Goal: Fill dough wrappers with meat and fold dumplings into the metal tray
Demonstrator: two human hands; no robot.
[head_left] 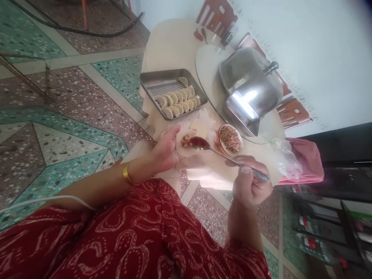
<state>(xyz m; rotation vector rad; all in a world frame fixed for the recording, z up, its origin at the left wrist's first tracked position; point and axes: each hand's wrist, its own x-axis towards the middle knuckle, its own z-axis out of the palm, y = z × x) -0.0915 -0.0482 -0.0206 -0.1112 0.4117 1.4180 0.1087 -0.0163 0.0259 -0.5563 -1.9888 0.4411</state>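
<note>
My left hand (166, 150) holds a round dumpling wrapper (183, 152) by its near side. A small lump of minced filling (186, 141) lies on that wrapper. My right hand (252, 181) is closed around the handle of a metal spoon (200, 143), whose bowl is over the wrapper, right beside the filling. Just beyond the spoon stands a bowl of minced filling (230, 138). Pale wrappers (199, 124) lie with thin plastic behind my left hand. A metal tray (151, 90) farther back holds folded dumplings (177, 101) in rows.
A large perforated metal pot (247, 73) and a shiny rectangular metal container (242, 112) are on the glass turntable (207, 66). Red-handled scissors (198, 35) lie at the table's far side. A pink cloth (305, 161) and clear plastic bag (286, 157) are at right, with wooden chairs (217, 15) behind.
</note>
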